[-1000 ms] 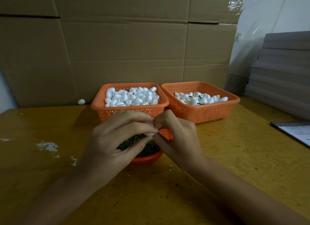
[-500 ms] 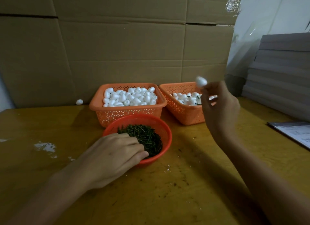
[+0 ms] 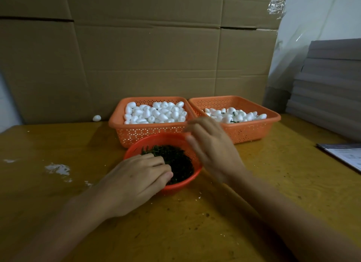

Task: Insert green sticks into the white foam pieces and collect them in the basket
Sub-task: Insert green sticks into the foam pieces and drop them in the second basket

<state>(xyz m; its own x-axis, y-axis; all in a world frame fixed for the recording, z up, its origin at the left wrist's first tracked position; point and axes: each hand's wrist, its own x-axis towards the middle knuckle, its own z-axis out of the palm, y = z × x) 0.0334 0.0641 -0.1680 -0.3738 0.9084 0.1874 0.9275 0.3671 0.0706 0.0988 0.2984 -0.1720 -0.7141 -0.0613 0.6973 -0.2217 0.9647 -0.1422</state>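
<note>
Saw the left hand [image 3: 136, 180] sunk into the sticks [image 3: 177, 160] in the bowl [image 3: 156, 137], with fingers curled down among them; could not tell pinching from mere touching. Found the right hand [image 3: 214, 150] blurred above the bowl's far rim, near both baskets, with fingers stretched loose and nothing in them (so far as the blur allowed). Noted foam pieces [image 3: 156, 112] heaped in the left basket [image 3: 148, 131], fitted pieces [image 3: 234, 114] with green showing in the right basket [image 3: 252, 131]. Spotted one stray piece [image 3: 96, 118] on the table [image 3: 273, 183] by the cardboard [image 3: 146, 56].
</note>
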